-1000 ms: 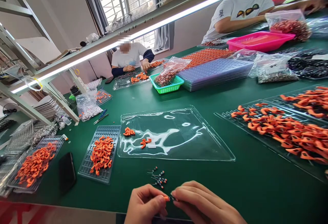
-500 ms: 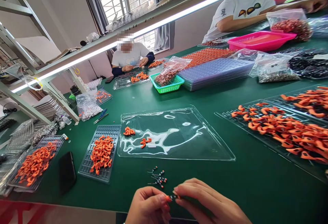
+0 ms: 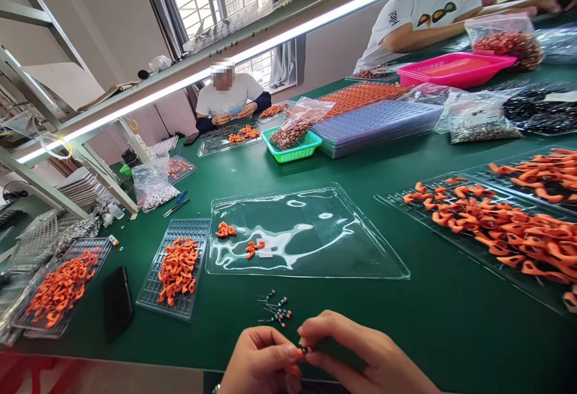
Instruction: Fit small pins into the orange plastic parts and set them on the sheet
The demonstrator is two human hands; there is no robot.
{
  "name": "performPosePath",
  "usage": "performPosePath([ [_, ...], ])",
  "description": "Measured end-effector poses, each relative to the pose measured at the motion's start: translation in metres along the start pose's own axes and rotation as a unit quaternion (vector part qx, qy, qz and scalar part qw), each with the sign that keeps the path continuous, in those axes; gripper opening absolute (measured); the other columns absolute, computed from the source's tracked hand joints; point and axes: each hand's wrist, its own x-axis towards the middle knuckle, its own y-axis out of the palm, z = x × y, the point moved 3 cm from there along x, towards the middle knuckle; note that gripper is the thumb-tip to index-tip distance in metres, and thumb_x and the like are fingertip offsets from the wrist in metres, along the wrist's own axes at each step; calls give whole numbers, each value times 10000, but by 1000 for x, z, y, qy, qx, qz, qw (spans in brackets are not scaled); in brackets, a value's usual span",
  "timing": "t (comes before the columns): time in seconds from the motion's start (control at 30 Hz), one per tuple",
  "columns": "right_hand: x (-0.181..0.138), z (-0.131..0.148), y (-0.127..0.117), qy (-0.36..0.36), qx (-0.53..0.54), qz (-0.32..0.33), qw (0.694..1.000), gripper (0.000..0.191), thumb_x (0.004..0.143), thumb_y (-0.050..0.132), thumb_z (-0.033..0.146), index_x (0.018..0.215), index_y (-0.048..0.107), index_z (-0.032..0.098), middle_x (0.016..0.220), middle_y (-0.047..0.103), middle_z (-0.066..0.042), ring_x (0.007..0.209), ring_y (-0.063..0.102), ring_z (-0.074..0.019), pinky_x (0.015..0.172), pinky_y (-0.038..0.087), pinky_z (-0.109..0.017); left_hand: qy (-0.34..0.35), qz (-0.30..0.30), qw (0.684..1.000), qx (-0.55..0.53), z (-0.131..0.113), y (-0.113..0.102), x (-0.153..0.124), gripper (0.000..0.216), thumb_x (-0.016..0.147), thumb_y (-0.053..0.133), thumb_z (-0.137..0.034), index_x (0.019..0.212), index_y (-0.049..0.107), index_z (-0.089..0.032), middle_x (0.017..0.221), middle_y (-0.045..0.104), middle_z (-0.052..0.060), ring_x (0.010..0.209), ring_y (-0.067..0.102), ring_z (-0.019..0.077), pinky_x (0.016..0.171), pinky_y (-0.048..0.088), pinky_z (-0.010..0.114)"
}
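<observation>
My left hand (image 3: 261,361) and right hand (image 3: 360,358) meet at the near edge of the green table (image 3: 451,322), fingertips pressed together, pinching one small orange piece (image 3: 301,352) between them. Just beyond, a little bunch of wired components (image 3: 276,311) lies on the table. Further out, a clear plastic sheet (image 3: 306,235) with a few orange bits. Left of it, a tray of orange pieces (image 3: 178,268), then a black phone (image 3: 117,301). Far right, bigger trays of orange pieces (image 3: 496,232).
</observation>
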Motion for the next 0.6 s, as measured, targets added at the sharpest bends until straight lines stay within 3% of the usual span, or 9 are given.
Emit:
performPosePath([
  [0.23,0,-2,2,81,56,30,995,119,791,676,169,832,701,278,772,738,73,730,702,-111,689,537,-145,0,3,1000,0,-2,3,0,458,393,950,-428,534,643,-119,442,586,1,328,468,54,358,351,166],
  [0.6,0,5,0,0,78,34,996,140,887,616,176,841,713,267,796,698,20,718,683,-136,660,545,-184,76,46,994,58,3,-4,0,379,573,901,-435,639,701,-119,507,594,-1,411,475,59,444,358,190],
])
